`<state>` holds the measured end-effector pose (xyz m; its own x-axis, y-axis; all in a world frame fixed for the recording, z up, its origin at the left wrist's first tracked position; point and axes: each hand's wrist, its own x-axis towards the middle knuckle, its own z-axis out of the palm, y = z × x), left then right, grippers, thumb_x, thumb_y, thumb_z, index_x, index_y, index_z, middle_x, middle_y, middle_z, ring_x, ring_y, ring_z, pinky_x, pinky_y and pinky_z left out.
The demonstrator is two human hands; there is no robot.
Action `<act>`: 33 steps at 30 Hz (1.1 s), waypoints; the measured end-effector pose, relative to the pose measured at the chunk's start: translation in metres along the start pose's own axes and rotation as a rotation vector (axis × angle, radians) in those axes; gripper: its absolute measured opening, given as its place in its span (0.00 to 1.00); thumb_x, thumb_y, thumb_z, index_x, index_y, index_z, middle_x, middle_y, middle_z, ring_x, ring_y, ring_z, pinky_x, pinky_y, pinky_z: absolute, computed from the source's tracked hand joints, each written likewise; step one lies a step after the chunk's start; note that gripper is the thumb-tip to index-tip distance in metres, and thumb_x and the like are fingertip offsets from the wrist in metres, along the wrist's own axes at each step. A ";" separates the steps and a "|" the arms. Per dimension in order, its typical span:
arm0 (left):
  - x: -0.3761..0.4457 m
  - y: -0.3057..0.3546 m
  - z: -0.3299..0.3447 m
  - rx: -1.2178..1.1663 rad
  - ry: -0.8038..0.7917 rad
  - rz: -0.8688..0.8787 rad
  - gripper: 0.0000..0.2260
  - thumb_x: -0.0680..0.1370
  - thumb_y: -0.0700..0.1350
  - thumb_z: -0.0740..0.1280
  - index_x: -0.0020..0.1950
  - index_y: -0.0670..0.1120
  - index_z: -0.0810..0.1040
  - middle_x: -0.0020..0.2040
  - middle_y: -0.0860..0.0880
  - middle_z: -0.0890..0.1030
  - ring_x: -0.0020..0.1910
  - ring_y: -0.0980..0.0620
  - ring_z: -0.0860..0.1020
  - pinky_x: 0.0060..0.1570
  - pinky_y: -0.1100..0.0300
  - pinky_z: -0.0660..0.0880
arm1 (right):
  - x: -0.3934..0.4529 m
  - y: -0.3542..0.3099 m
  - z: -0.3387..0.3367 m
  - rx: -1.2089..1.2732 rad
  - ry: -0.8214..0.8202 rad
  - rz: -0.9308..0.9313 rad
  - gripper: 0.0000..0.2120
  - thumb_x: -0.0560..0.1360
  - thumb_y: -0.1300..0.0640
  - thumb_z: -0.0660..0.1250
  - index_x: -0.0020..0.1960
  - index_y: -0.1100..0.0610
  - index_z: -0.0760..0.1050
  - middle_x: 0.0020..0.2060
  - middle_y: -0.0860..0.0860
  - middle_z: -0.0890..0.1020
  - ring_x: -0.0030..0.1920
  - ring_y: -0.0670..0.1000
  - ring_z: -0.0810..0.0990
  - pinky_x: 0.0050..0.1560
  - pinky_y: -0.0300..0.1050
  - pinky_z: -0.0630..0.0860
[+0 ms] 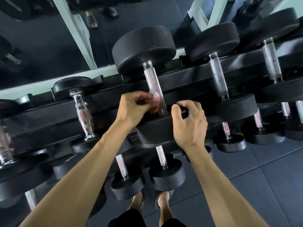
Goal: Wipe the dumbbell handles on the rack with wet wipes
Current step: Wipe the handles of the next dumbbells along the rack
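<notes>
Left hand (136, 105) fingers pinched the floppy wet wipe (155, 98) against the grippy knurled handle (155, 89); right hand (188, 122) curled round the heavy dumbbell's head (157, 130).

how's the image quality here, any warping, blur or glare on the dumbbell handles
Head view: wide-angle warping bows the rack and tilts the dumbbells outward; glare streaks the knurled handle being wiped; the wet wipe in the left hand is smeared; the chrome dumbbell at left looks blurred; the right hand is sharp.

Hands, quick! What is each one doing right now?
Left hand: pinches a wet wipe against the dumbbell handle.
Right hand: grips the near dumbbell head, fingers curled over its edge.
</notes>
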<state>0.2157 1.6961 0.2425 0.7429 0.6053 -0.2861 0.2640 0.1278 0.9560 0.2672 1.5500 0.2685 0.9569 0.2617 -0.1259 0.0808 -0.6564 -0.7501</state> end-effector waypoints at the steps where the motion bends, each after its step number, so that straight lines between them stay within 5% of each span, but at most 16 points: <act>1: -0.002 -0.001 -0.002 0.013 -0.036 -0.002 0.05 0.71 0.34 0.77 0.41 0.39 0.81 0.34 0.46 0.84 0.32 0.50 0.82 0.40 0.58 0.81 | 0.000 0.001 0.001 0.001 0.006 0.000 0.22 0.71 0.39 0.56 0.54 0.50 0.80 0.56 0.43 0.77 0.58 0.49 0.74 0.62 0.52 0.70; 11: 0.025 0.021 0.004 -0.144 0.100 0.087 0.08 0.77 0.34 0.71 0.38 0.37 0.81 0.30 0.43 0.79 0.28 0.46 0.75 0.35 0.55 0.76 | 0.000 0.002 0.001 0.027 -0.003 -0.002 0.19 0.72 0.40 0.58 0.53 0.50 0.80 0.54 0.41 0.77 0.57 0.48 0.75 0.63 0.53 0.72; 16: -0.004 -0.003 -0.001 0.226 -0.062 -0.121 0.06 0.71 0.40 0.78 0.38 0.47 0.82 0.33 0.53 0.83 0.31 0.61 0.79 0.38 0.66 0.76 | -0.001 0.002 0.004 0.029 0.020 -0.006 0.27 0.68 0.35 0.53 0.53 0.49 0.80 0.56 0.43 0.78 0.58 0.49 0.75 0.62 0.54 0.72; 19: 0.006 0.007 0.000 0.121 -0.011 -0.077 0.07 0.71 0.37 0.78 0.36 0.44 0.82 0.32 0.51 0.84 0.31 0.58 0.80 0.40 0.59 0.80 | 0.000 0.001 0.002 0.039 0.016 -0.001 0.24 0.70 0.37 0.55 0.53 0.50 0.80 0.55 0.42 0.78 0.57 0.49 0.75 0.62 0.54 0.72; 23: 0.027 0.031 0.006 -0.027 0.124 0.017 0.07 0.76 0.32 0.72 0.38 0.38 0.80 0.28 0.49 0.81 0.27 0.53 0.77 0.34 0.62 0.77 | 0.001 0.002 -0.001 0.048 0.009 -0.007 0.19 0.72 0.41 0.59 0.53 0.50 0.79 0.53 0.42 0.77 0.54 0.48 0.76 0.61 0.52 0.72; 28: 0.001 0.012 0.006 0.126 0.028 -0.024 0.10 0.71 0.41 0.78 0.32 0.51 0.83 0.33 0.52 0.84 0.33 0.57 0.81 0.40 0.63 0.77 | -0.001 0.005 0.003 0.036 0.012 -0.048 0.27 0.69 0.35 0.54 0.55 0.50 0.79 0.56 0.44 0.78 0.57 0.48 0.75 0.60 0.46 0.70; 30: 0.009 0.019 0.010 0.089 0.103 0.004 0.10 0.74 0.37 0.75 0.34 0.48 0.83 0.32 0.51 0.84 0.33 0.56 0.81 0.41 0.61 0.78 | -0.001 0.006 0.002 0.036 0.010 -0.051 0.27 0.69 0.35 0.53 0.55 0.50 0.79 0.56 0.43 0.78 0.57 0.48 0.75 0.61 0.49 0.71; 33: 0.042 0.040 0.019 -0.041 0.418 -0.037 0.14 0.76 0.33 0.69 0.33 0.47 0.81 0.30 0.52 0.82 0.32 0.57 0.81 0.43 0.59 0.80 | 0.001 0.006 0.002 0.040 0.010 -0.050 0.26 0.70 0.36 0.54 0.54 0.50 0.79 0.54 0.44 0.78 0.56 0.49 0.75 0.61 0.53 0.72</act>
<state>0.2692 1.7117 0.2674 0.4172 0.8653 -0.2779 0.2550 0.1820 0.9497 0.2681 1.5473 0.2627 0.9548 0.2860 -0.0808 0.1176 -0.6135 -0.7809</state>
